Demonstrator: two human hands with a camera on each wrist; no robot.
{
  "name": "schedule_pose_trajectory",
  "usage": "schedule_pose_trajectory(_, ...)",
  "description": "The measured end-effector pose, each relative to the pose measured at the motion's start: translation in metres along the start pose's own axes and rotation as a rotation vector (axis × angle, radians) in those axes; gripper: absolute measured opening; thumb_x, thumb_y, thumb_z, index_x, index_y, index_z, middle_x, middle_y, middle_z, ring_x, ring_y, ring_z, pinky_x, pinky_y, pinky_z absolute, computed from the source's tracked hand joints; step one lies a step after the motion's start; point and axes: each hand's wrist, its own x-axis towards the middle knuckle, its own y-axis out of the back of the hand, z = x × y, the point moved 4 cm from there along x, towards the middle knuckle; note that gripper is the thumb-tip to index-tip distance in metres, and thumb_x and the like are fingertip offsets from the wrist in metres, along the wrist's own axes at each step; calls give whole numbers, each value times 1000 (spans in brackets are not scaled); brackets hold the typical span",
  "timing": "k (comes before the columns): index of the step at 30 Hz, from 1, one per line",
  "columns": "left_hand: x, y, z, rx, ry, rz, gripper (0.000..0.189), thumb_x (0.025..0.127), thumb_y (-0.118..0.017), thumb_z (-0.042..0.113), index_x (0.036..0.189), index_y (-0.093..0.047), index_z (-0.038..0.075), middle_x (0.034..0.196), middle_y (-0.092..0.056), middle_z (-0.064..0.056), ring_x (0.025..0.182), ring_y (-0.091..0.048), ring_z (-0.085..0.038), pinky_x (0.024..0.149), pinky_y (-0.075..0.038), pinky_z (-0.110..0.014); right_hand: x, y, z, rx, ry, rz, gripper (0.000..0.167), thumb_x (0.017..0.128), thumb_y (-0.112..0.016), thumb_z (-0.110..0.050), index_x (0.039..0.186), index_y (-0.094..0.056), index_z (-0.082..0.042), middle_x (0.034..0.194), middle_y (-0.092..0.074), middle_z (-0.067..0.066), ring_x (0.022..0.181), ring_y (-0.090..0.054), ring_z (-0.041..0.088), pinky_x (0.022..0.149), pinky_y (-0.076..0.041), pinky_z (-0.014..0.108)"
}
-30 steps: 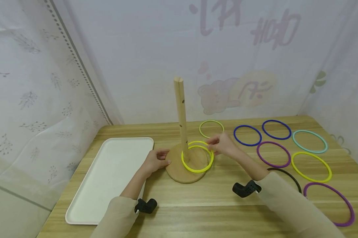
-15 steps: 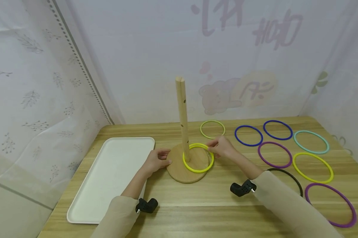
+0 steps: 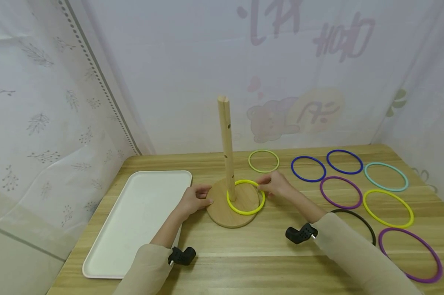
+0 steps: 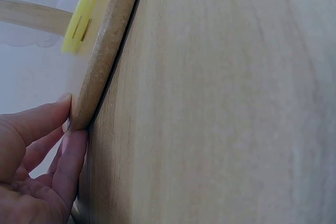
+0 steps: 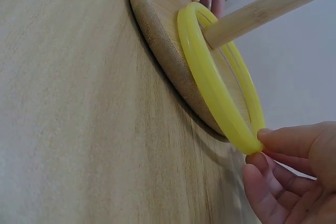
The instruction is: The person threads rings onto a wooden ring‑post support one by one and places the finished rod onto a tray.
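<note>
A wooden ring-toss stand has an upright post (image 3: 227,143) on a round base (image 3: 222,215). Around the foot of the post lie two yellow rings (image 3: 245,212), stacked one on the other; the right wrist view shows the seam between them. My right hand (image 3: 277,185) pinches the stack's right edge between thumb and fingers, and the rings sit close over the base. On the opposite side, my left hand (image 3: 191,201) holds the base's left rim, thumb on top and fingers at the edge, as the left wrist view shows.
A white tray (image 3: 152,205) lies to the left. Toward the right are several loose rings, among them a light green ring (image 3: 250,165), a blue ring (image 3: 292,171), a turquoise ring (image 3: 393,189) and a black ring (image 3: 369,227), partly under the right forearm. A curtain hangs behind.
The upper yellow ring, earlier apart from the lower one and tilted at the back, has come down flush onto it, with my right hand lowering slightly. My left hand keeps its place.
</note>
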Motion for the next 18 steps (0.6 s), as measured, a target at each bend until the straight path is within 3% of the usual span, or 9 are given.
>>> schedule_pose_trajectory(8,-1,-1,0,-3,-3,-5,46,77,-70,-4,122,-56,-4,112,-55,-17,101,-53,-24,76,-50,-25,-2,11,9,52,14,-56,31,86,-63,-11,112,-62,5,86,-62,11,70,-55,16,54,-53,32)
schedule_pose_trajectory(18,-1,0,0,-8,-5,-5,46,77,-70,-4,121,-57,-4,112,-55,-17,101,-53,-24,75,-51,-25,-19,62,29,96,41,-89,41,88,-61,-13,122,-53,10,92,-59,16,81,-61,28,65,-54,37)
